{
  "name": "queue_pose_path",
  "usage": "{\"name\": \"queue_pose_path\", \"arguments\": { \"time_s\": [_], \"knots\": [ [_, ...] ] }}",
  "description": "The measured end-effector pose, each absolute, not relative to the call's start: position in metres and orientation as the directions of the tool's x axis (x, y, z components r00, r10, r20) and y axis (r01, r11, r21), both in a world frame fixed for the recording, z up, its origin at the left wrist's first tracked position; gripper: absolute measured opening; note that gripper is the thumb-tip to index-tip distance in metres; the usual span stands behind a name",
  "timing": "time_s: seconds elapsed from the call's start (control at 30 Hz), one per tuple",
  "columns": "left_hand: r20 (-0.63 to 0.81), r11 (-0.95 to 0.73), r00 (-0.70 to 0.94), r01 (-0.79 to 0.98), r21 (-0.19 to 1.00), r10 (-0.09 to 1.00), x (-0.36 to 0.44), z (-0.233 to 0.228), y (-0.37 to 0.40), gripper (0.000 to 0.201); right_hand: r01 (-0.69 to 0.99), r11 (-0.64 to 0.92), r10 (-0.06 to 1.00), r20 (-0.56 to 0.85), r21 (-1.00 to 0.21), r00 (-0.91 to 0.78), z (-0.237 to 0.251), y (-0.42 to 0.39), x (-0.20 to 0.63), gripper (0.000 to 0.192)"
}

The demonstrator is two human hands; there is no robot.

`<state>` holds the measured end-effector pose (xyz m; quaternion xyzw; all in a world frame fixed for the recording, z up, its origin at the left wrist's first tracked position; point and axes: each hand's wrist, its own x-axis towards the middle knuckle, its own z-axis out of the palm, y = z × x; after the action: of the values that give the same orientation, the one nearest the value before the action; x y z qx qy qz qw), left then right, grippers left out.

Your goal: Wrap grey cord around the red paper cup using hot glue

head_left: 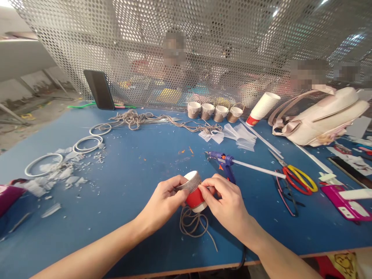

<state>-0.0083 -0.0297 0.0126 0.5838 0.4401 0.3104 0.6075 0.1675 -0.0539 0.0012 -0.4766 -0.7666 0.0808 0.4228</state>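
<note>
My left hand [168,195] grips a red and white paper cup [195,198] from its left side, tilted above the blue table. Grey-brown cord [192,184] is wound in rows around the cup's upper part, near the rim. At the cup's right side, the fingers of my right hand [225,197] are pinched together at the lower edge of the wound rows, apparently on the cord; the fingertips partly hide it. A loose length of cord [194,228] lies coiled on the table below the cup. Just beyond my right hand rests a blue glue gun [222,158] with a long white glue stick [258,169].
Several cord-wrapped cups [207,111] line the back beside stacked paper cups [263,108] and a pale backpack [322,116]. Scissors [299,179], glasses [287,193] and a pink power strip [345,203] lie right. White rings [87,144], scraps and tangled cord [133,119] lie left; a phone [99,90] stands behind.
</note>
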Motion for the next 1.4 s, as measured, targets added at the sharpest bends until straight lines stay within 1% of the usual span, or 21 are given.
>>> {"name": "queue_pose_path", "arguments": {
  "time_s": [0.17, 0.37, 0.67, 0.83, 0.93, 1.07, 1.17, 1.27, 1.4],
  "knots": [
    [-0.179, 0.131, 0.43, 0.139, 0.982, 0.885, -0.006, 0.014, -0.029, 0.012, 0.661, 0.536, 0.791, 0.585, -0.525, -0.178, 0.001, -0.054, 0.166, 0.015],
    [-0.2, 0.186, 0.417, 0.073, 0.98, 0.887, -0.001, 0.016, -0.03, 0.013, 0.668, 0.535, 0.788, 0.591, -0.517, -0.174, 0.002, -0.054, 0.167, 0.016],
    [-0.159, 0.142, 0.377, 0.073, 0.987, 0.913, -0.003, 0.014, -0.031, 0.011, 0.681, 0.53, 0.784, 0.598, -0.505, -0.167, 0.0, -0.053, 0.167, 0.016],
    [-0.15, 0.125, 0.389, 0.089, 0.988, 0.909, -0.004, 0.013, -0.03, 0.01, 0.693, 0.517, 0.792, 0.589, -0.503, -0.162, -0.001, -0.053, 0.167, 0.016],
    [-0.139, 0.109, 0.407, 0.096, 0.989, 0.903, -0.006, 0.012, -0.029, 0.013, 0.696, 0.515, 0.793, 0.587, -0.501, -0.164, 0.0, -0.053, 0.167, 0.016],
    [-0.108, 0.07, 0.415, 0.105, 0.992, 0.904, -0.009, 0.011, -0.028, 0.024, 0.692, 0.522, 0.782, 0.603, -0.499, -0.155, 0.0, -0.052, 0.167, 0.015],
    [-0.106, 0.065, 0.398, 0.114, 0.991, 0.911, -0.01, 0.01, -0.027, 0.027, 0.678, 0.497, 0.807, 0.575, -0.541, -0.133, 0.0, -0.052, 0.168, 0.015],
    [-0.111, 0.083, 0.387, 0.09, 0.992, 0.915, -0.01, 0.009, -0.027, 0.026, 0.625, 0.439, 0.866, 0.49, -0.645, -0.103, 0.001, -0.051, 0.169, 0.015],
    [-0.107, 0.102, 0.415, 0.034, 0.994, 0.904, -0.01, 0.006, -0.025, 0.024, 0.499, 0.364, 0.922, 0.38, -0.786, -0.074, 0.003, -0.048, 0.171, 0.011]
  ]
}}
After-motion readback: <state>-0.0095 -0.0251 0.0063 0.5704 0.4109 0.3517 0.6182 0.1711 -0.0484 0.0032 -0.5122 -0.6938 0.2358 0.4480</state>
